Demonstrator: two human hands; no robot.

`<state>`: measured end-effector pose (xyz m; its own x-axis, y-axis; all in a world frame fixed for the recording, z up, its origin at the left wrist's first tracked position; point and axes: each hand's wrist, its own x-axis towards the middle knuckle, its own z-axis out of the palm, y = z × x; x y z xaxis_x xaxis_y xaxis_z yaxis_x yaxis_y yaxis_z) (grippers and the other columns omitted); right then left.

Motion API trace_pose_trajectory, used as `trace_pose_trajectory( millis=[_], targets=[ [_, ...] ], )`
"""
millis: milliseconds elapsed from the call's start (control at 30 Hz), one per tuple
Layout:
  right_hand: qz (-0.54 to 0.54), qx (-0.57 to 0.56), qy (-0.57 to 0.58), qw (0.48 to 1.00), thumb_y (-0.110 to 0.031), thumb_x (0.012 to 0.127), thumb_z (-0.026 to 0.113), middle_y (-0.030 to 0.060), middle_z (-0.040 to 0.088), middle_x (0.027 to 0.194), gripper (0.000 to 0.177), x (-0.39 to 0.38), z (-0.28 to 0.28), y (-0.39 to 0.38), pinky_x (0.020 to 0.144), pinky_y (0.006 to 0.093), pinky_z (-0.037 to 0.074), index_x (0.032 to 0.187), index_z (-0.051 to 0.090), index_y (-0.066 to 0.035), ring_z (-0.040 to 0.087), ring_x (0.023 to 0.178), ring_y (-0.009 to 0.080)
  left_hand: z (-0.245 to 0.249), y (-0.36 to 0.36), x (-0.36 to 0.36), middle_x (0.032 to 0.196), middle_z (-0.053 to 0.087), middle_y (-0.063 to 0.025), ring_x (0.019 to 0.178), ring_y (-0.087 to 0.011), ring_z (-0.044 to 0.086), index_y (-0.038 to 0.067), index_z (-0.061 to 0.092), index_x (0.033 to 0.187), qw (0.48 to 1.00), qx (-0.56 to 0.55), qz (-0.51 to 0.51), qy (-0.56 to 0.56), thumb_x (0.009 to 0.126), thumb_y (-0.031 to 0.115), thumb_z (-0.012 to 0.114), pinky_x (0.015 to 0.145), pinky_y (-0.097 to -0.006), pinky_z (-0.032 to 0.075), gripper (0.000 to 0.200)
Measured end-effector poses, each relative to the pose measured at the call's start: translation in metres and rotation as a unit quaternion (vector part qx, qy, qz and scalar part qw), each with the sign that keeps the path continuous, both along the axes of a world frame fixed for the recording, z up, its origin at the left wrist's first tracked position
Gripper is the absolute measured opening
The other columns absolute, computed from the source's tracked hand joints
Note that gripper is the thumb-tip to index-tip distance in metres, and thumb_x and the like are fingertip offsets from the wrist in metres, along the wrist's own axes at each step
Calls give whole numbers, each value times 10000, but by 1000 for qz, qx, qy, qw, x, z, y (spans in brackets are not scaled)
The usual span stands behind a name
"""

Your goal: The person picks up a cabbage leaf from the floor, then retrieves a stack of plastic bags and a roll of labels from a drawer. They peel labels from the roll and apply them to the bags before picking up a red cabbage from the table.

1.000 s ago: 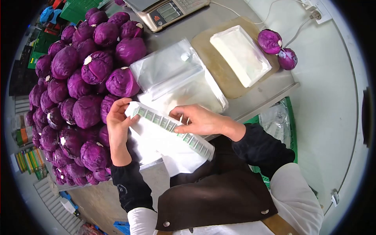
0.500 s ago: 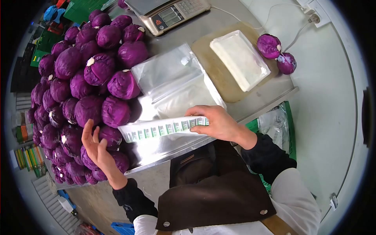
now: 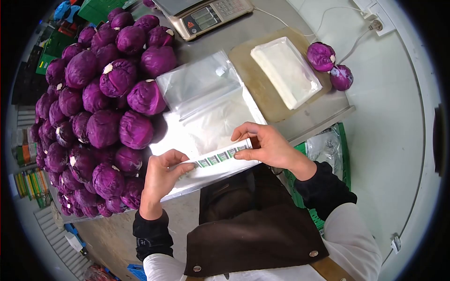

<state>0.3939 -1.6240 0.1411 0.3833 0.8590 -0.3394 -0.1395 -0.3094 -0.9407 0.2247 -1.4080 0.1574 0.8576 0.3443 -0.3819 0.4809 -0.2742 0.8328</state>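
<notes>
Stretched between my two hands is a white strip of labels point(image 3: 218, 158) with several green-and-white printed stickers in a row. My left hand point(image 3: 164, 175) pinches its left end between thumb and fingers. The right end is gripped by my right hand point(image 3: 265, 146), thumb on top. Beneath and beyond the strip, clear plastic bags point(image 3: 211, 114) lie flat on the shiny metal table. A large heap of purple cabbages point(image 3: 104, 129) is piled on the left, close to my left hand.
A digital scale point(image 3: 206, 16) stands at the back. On a worn brownish board point(image 3: 243, 61) lies a stack of clear bags point(image 3: 286, 72). Two cabbages point(image 3: 321, 56) rest against the wall by a power socket point(image 3: 377, 23). A green crate point(image 3: 346, 159) stands below the table's right edge point(image 3: 323, 126).
My left hand has moved from beside the cabbages to the strip's left end and closed on it. My right hand keeps its hold, with slightly shifted fingers.
</notes>
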Motion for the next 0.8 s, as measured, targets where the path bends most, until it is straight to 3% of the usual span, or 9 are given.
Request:
trace_pose_trajectory(
  millis=[133, 267, 333, 600, 667, 733, 800],
  targets=[
    [-21, 20, 34, 999, -98, 796, 677, -17, 529, 696, 191, -3, 0, -5, 557, 209, 372, 925, 569, -8, 455, 623, 36, 13, 4, -2, 659, 608, -19, 588, -75, 489, -14, 616, 780, 994, 11, -101, 35, 765, 89, 700, 572, -237, 420, 133],
    [0, -25, -2, 1000, -117, 816, 667, -26, 520, 642, 156, -7, -7, -9, 512, 216, 365, 865, 576, 0, 457, 587, 30, 3, 2, -4, 709, 606, -6, 662, -65, 511, 7, 617, 776, 993, -7, -107, -39, 724, 18, 689, 639, -231, 425, 89],
    [-15, -9, 20, 1000, -120, 821, 663, -23, 526, 647, 155, -11, -18, -12, 507, 216, 368, 857, 576, 3, 459, 576, 33, 8, -4, -4, 697, 607, -20, 647, -68, 498, -1, 617, 779, 994, -103, -33, 4, 746, 88, 723, 615, -235, 423, 142],
    [24, -10, 31, 999, -139, 846, 638, -3, 554, 670, 146, -14, -12, -19, 494, 216, 418, 871, 600, 0, 499, 556, 44, -4, 6, -21, 640, 562, 38, 631, -40, 460, -13, 617, 747, 987, -143, -70, 35, 772, 119, 718, 577, -213, 386, 168],
    [52, -5, -40, 998, -179, 868, 614, 10, 576, 687, 184, -15, -18, -22, 500, 212, 438, 904, 611, 1, 531, 574, 49, -6, 7, -24, 632, 550, 49, 622, -34, 443, -13, 621, 744, 984, -147, -81, 53, 786, 131, 707, 562, -211, 372, 173],
    [66, -9, -16, 998, -197, 876, 602, 15, 583, 696, 206, -19, -27, -26, 508, 217, 443, 911, 612, 5, 543, 578, 55, -7, 7, -26, 624, 525, 56, 600, -33, 409, -11, 626, 740, 966, -238, -72, 68, 809, 139, 681, 537, -215, 346, 175],
    [78, -13, 7, 997, -215, 885, 590, 21, 591, 706, 229, -19, -31, -27, 516, 222, 447, 919, 613, 10, 556, 582, 61, -6, 5, -26, 617, 514, 58, 594, -34, 399, -15, 625, 734, 965, -241, -77, 71, 813, 133, 673, 531, -216, 338, 175]
  ],
)
